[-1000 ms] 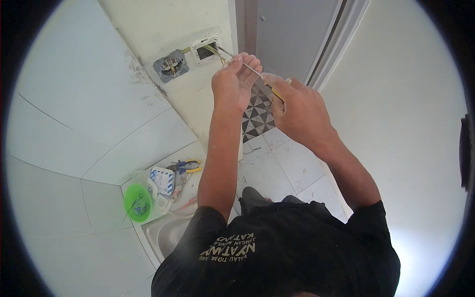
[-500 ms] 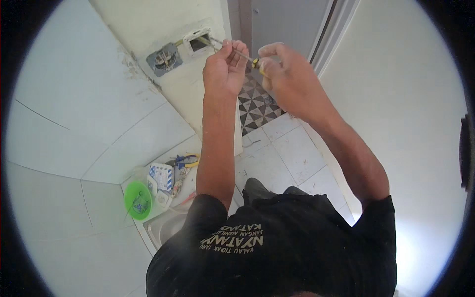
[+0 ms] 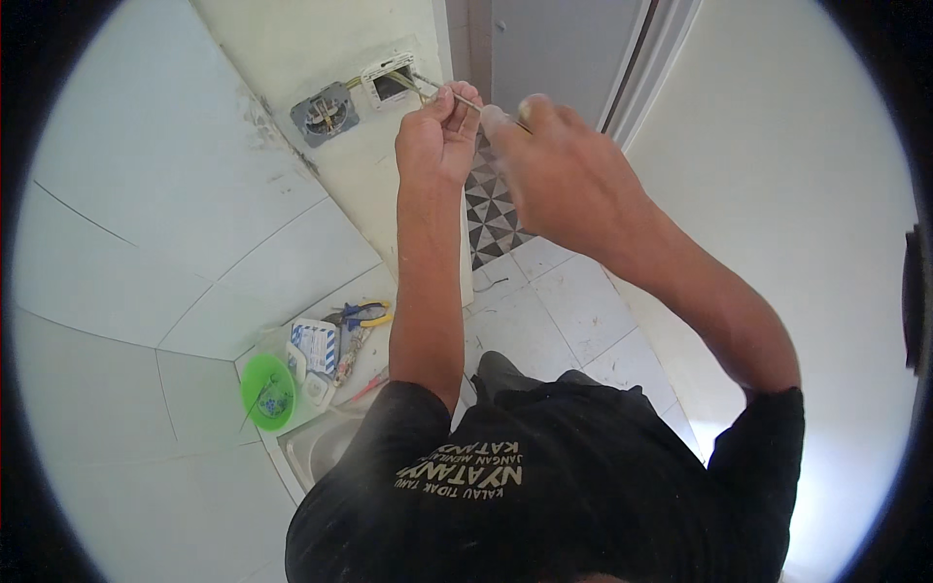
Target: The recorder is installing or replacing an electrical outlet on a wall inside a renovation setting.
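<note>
My left hand [image 3: 439,131] is raised to the wall, its fingers pinched on thin wires [image 3: 425,85] that come out of an open white wall box [image 3: 387,82]. My right hand [image 3: 554,165] is beside it, closed on a screwdriver [image 3: 491,109] whose shaft points toward the wires; its handle is mostly hidden in my fist. An open grey socket insert [image 3: 324,113] sits in the wall just left of the white box.
On a ledge below lie a green lid [image 3: 267,392], a small blue-and-white box [image 3: 313,345], pliers with yellow-blue handles [image 3: 362,314] and a metal basin [image 3: 321,447]. A patterned tile floor [image 3: 491,219] and a grey door [image 3: 559,44] are beyond.
Both hands have risen toward the white wall box. My left hand now reaches the wires and my right hand has brought the screwdriver close beside it.
</note>
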The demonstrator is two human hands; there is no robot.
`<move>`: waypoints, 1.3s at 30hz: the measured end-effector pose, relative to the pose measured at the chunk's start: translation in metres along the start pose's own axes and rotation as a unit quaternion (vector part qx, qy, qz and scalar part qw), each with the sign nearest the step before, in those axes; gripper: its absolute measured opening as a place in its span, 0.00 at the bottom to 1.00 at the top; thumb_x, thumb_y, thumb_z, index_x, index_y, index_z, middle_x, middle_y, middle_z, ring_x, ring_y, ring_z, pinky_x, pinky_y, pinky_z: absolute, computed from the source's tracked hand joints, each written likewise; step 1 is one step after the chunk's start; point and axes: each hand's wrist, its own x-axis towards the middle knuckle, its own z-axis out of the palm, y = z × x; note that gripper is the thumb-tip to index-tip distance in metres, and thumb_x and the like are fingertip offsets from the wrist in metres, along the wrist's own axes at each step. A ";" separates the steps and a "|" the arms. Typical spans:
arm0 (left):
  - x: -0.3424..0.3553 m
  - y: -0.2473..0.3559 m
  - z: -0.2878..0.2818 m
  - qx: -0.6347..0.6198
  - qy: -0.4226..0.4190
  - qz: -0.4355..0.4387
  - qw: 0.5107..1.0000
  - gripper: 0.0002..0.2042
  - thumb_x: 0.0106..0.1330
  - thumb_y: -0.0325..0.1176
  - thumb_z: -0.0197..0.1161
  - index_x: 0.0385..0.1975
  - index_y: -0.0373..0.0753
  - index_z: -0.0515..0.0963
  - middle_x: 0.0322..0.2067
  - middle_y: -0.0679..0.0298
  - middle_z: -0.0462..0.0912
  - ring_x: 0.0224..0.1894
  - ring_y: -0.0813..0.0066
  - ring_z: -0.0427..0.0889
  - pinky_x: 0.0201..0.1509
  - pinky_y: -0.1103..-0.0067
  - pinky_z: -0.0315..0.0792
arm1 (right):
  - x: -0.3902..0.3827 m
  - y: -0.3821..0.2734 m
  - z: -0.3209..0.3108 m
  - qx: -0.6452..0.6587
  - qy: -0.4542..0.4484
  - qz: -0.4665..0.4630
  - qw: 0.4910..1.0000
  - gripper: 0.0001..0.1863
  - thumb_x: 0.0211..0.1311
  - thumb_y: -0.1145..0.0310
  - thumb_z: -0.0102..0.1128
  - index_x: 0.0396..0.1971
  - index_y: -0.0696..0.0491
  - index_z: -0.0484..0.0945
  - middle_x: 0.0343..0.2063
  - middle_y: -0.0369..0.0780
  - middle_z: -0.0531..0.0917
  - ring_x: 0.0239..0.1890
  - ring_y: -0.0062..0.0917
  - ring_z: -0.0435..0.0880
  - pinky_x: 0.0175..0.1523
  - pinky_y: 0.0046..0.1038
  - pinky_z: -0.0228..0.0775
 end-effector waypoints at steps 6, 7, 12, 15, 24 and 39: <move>-0.005 -0.003 0.006 -0.070 -0.016 -0.011 0.997 0.07 0.71 0.25 0.52 0.38 0.27 0.74 0.34 0.55 0.80 0.37 0.67 0.82 0.48 0.74 0.80 | 0.013 0.000 -0.003 0.097 -0.059 0.084 0.990 0.10 0.58 0.71 0.54 0.33 0.64 0.76 0.28 0.56 0.80 0.29 0.52 0.82 0.39 0.45 0.77; -0.004 -0.002 0.007 -0.053 -0.011 -0.003 0.999 0.07 0.71 0.26 0.52 0.38 0.27 0.74 0.34 0.55 0.80 0.37 0.67 0.81 0.47 0.75 0.80 | 0.013 0.002 -0.004 0.099 -0.075 0.095 0.988 0.13 0.61 0.70 0.53 0.41 0.64 0.74 0.30 0.56 0.80 0.31 0.52 0.82 0.40 0.45 0.75; 0.000 0.000 -0.003 0.027 -0.057 0.000 0.998 0.07 0.71 0.27 0.53 0.37 0.28 0.74 0.34 0.56 0.80 0.37 0.68 0.81 0.47 0.75 0.80 | 0.004 0.003 0.003 -0.172 -0.079 -0.130 0.973 0.16 0.64 0.69 0.52 0.47 0.64 0.74 0.27 0.56 0.81 0.32 0.51 0.82 0.40 0.45 0.74; -0.004 -0.005 0.006 -0.025 -0.035 -0.015 0.999 0.07 0.71 0.27 0.53 0.36 0.28 0.74 0.33 0.56 0.80 0.36 0.68 0.81 0.48 0.76 0.80 | 0.016 0.000 -0.004 -0.027 -0.145 0.076 0.986 0.09 0.57 0.73 0.54 0.34 0.64 0.76 0.28 0.55 0.81 0.33 0.49 0.84 0.40 0.44 0.77; 0.010 0.003 -0.015 -0.047 -0.185 -0.046 0.981 0.07 0.72 0.27 0.53 0.38 0.29 0.74 0.35 0.56 0.81 0.38 0.68 0.82 0.46 0.75 0.81 | 0.017 -0.001 -0.002 -0.095 -0.135 -0.005 0.986 0.13 0.57 0.70 0.55 0.40 0.62 0.74 0.26 0.53 0.80 0.29 0.46 0.85 0.35 0.42 0.77; 0.004 0.004 -0.008 -0.028 -0.101 -0.016 0.994 0.10 0.74 0.30 0.50 0.39 0.28 0.73 0.33 0.56 0.80 0.36 0.67 0.81 0.45 0.73 0.80 | 0.019 -0.001 -0.012 0.447 -0.160 0.359 0.803 0.13 0.57 0.69 0.56 0.34 0.65 0.76 0.23 0.55 0.81 0.27 0.44 0.85 0.36 0.41 0.78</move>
